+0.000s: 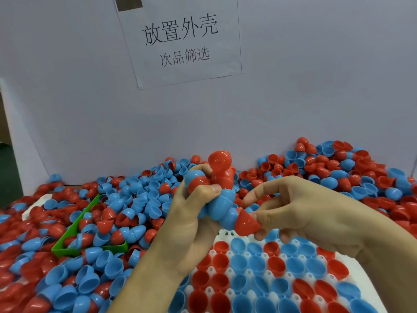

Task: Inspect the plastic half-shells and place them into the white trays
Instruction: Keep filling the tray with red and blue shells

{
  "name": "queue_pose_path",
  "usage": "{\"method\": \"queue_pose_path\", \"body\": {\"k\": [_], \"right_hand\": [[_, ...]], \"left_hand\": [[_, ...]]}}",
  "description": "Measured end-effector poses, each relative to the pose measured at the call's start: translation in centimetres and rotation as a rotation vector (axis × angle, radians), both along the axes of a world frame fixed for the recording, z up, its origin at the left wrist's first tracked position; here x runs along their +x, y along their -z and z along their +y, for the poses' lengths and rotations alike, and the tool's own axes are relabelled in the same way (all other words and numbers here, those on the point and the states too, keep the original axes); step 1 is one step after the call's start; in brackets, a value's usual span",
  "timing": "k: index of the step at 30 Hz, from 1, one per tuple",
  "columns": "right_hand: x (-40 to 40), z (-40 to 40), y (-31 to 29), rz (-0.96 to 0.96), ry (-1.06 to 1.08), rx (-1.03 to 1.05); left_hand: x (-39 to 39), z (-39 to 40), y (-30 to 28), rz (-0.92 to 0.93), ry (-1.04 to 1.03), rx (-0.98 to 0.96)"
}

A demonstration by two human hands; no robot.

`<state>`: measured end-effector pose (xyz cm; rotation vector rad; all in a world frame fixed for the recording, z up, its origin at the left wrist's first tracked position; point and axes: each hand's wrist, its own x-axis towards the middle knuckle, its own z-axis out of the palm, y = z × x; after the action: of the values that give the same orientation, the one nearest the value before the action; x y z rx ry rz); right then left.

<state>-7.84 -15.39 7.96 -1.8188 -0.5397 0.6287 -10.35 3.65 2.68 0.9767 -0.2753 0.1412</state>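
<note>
My left hand (189,224) grips a bunch of nested red and blue half-shells (217,190), held up above the pile. My right hand (293,213) pinches the red half-shell (246,223) at the lower end of one nested stack. Below both hands lies the white tray (228,234), its cups holding several red and blue half-shells with their open sides up.
A deep heap of loose red and blue half-shells (126,199) covers the table to the left and behind. A green tray (74,249) sits half buried at left. A white partition wall (316,86) with a paper sign (180,39) closes the back.
</note>
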Motion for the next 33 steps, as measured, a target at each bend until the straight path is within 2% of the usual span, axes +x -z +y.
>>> {"method": "queue_pose_path", "body": {"k": [4,13,20,24,33], "right_hand": [[0.0,0.4,0.1,-0.059,0.002,-0.057],[-0.6,0.4,-0.4,-0.182,-0.016,-0.104],[0.5,-2.8,-2.5,-0.395,0.278,-0.155],[3.2,-1.3,-1.5,-0.484,0.338,-0.38],[7.5,4.9,5.7,-0.724,0.117,-0.981]], "left_hand": [[-0.4,-0.1,-0.1,-0.028,0.026,0.007],[-1.2,-0.2,-0.7,-0.072,-0.077,-0.052],[-1.3,1.3,-1.8,-0.092,-0.108,-0.144],[-1.2,1.5,-2.1,-0.038,-0.131,-0.093],[-1.0,1.4,-2.3,0.043,-0.161,-0.014]]}}
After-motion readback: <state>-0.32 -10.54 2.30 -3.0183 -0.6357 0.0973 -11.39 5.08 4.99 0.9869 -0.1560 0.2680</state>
